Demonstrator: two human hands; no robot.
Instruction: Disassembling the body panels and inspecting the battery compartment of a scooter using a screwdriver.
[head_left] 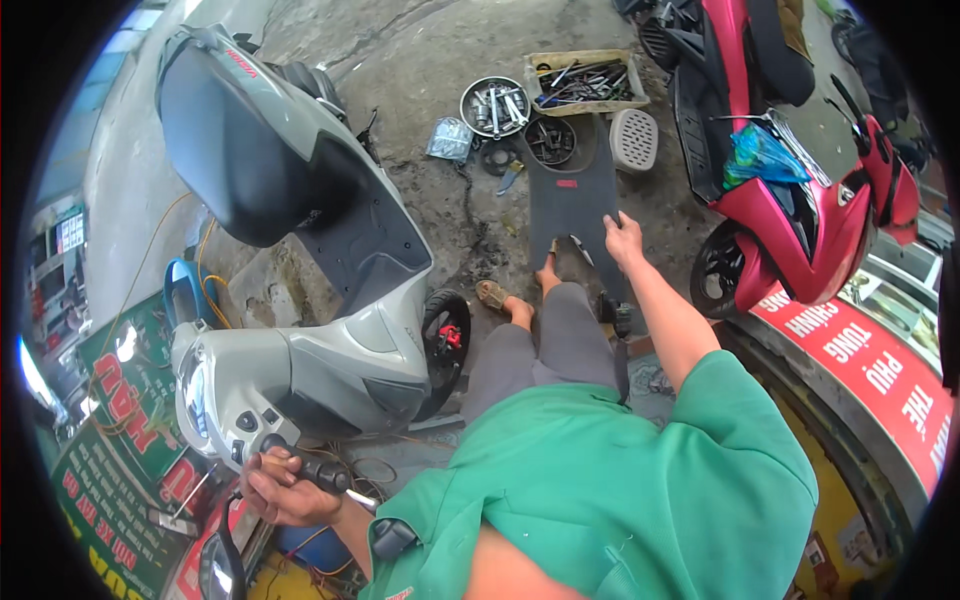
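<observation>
At lower left, my left hand (285, 485) is closed on the handlebar grip (320, 468) of a light grey scooter (355, 355), which has a black seat and floorboard. My right hand (624, 240) is held out to the right above a long dark grey mat (566, 200), its fingers closed round a small dark object that I cannot make out. My sandalled foot (492, 293) is on the concrete left of the mat, and my other foot is at the mat's edge.
Up ahead are a bowl of wrenches (494, 105), a tool bin (587, 80), a smaller bowl (550, 141), a perforated plastic piece (633, 142) and a plastic bag (449, 138). A pink scooter (800, 235) stands at right; signboards (140, 400) and cables lie to the left.
</observation>
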